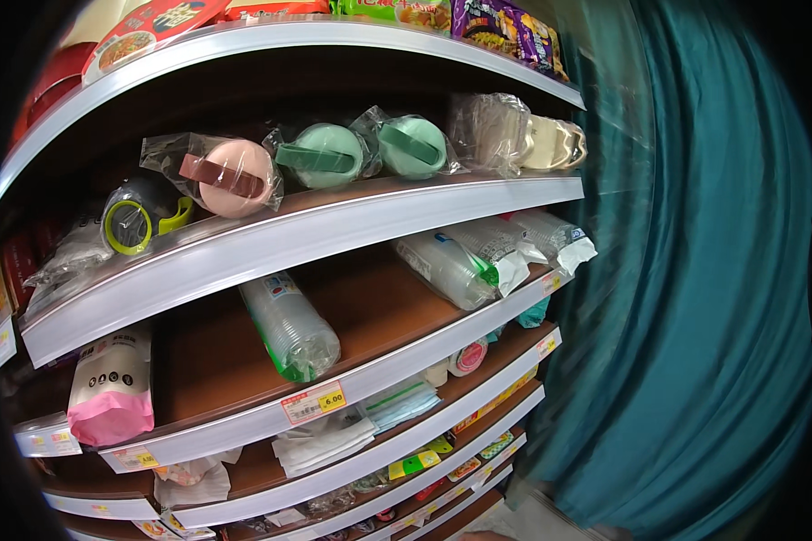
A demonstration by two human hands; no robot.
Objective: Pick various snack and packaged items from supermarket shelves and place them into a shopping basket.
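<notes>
A thin sliver of skin shows at the lower edge, right of the middle, most likely my right hand (487, 536); its fingers are hidden. My left hand is out of view. In front of me stands a shelf unit. A sleeve of clear plastic cups (290, 329) lies on its middle shelf, with a silver-and-pink packet (113, 388) to the left. More wrapped cup sleeves (448, 269) lie at the right end. One shelf higher are a pink-lidded bottle (236, 178), two green-lidded bottles (327, 155) and beige cups (550, 142), all in clear bags.
White shelf edges (307, 261) jut toward me, some with price tags (314, 405). A teal curtain (695, 270) hangs along the right. Instant noodle packs (505, 32) fill the top shelf. Lower shelves carry flat white and blue packets (401, 403).
</notes>
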